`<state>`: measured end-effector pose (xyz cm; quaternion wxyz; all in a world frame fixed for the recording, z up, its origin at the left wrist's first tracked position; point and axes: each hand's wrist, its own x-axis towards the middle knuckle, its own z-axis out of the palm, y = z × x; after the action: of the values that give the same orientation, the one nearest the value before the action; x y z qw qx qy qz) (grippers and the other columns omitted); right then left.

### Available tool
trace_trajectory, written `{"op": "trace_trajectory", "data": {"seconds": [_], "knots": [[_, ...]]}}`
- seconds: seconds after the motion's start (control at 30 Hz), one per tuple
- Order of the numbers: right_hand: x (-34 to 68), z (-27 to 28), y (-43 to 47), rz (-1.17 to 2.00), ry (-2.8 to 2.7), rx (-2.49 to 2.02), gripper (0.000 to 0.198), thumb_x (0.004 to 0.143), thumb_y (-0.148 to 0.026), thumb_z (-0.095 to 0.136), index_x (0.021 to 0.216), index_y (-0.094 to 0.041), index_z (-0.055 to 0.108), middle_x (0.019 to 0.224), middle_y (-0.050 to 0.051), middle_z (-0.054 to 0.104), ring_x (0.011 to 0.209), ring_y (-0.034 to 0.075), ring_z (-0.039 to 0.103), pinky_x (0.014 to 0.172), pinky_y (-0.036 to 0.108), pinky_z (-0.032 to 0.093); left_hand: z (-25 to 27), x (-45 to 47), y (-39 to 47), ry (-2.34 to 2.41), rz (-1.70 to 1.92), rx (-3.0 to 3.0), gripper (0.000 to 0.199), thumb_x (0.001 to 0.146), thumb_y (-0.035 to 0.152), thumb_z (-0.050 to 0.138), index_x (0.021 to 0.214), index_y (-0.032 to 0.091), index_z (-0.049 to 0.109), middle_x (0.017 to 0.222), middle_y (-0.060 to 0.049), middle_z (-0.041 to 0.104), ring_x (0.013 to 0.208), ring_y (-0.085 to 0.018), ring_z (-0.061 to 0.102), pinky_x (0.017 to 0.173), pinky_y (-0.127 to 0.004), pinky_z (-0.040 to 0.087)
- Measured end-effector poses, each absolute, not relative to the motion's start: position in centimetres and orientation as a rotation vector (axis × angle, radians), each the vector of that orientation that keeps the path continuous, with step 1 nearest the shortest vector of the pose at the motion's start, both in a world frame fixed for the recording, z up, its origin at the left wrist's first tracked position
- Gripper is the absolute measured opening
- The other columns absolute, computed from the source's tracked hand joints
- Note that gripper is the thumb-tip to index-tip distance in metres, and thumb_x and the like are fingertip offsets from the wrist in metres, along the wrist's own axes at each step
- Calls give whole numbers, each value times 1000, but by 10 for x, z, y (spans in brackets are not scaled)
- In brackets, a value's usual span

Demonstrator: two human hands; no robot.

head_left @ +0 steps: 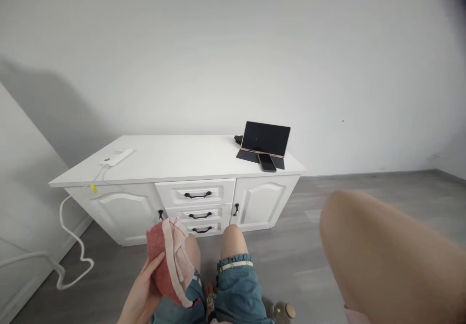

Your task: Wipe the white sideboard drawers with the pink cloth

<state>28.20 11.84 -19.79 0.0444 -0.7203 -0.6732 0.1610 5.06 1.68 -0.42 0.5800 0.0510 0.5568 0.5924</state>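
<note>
Left hand (pixel 147 279) holds a folded cloth (pixel 160 248), red on one face, pale pink with stitched lines on the other. Fingers are closed on its left edge, thumb-side digit pressed against the red face; the rest go behind the fabric, out of sight. Bulk of the cloth lies up and to the right of the grip. Long axis runs roughly away from the body, near end slanting right. Left is clearly the nearer hand. Right arm (pixel 393 261) bent and blurred at the right edge, elbow foremost, well apart from the cloth; its hand is outside the view, so cannot tell what those fingers do.

Cloth hangs over the left thigh in this view; cannot tell whether it touches the denim shorts (pixel 240 285). Knees sit between body and the white cabinet's drawers (pixel 196 193), crowding the space just right of the cloth.

Beyond, on the worktop (pixel 182 156): power strip (pixel 118 157) at left, white cable (pixel 80 248) looping down to the floor; at right, a propped tablet (pixel 267 138), phone (pixel 267 162) lying before it. Cork-topped jar (pixel 280 313) low by the right thigh, partly cut off.
</note>
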Motion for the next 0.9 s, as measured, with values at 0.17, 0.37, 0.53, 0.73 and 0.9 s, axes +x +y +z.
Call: {"op": "trace_trajectory", "data": {"seconds": [0.17,0.37,0.53,0.73,0.9], "knots": [[281,-198,115,464,-2082,-2181,62,87,-13,44,149,-11,39,157,16,33,146,28,28,113,29,22,-6,57,18,1250,1343,136,53,82,7,60,132,24,60,92,-3,80,79,-20,75,81,-33,60],[284,-197,117,530,-2102,-2172,64,87,-14,43,151,-11,35,159,14,31,147,26,27,112,28,22,-8,54,17,1261,1334,116,49,82,8,61,130,21,61,96,-4,80,90,-21,75,88,-33,58],[284,-204,121,534,-2098,-2168,65,87,-14,44,151,-10,34,159,14,30,147,28,26,114,29,19,-13,52,19,1236,1342,122,51,82,9,61,131,22,61,99,-6,79,93,-23,74,91,-37,58],[284,-211,123,529,-2102,-2171,63,89,-15,43,151,-10,32,159,15,29,147,27,25,112,27,21,-3,55,17,1275,1330,116,48,84,10,60,130,23,62,98,-5,79,91,-22,74,90,-36,58],[281,-200,129,579,-2073,-2236,64,86,-13,49,149,-9,38,157,17,32,146,28,28,112,28,22,-3,57,16,1272,1330,118,48,84,9,60,130,22,61,92,-4,79,82,-19,74,82,-31,59]]}}
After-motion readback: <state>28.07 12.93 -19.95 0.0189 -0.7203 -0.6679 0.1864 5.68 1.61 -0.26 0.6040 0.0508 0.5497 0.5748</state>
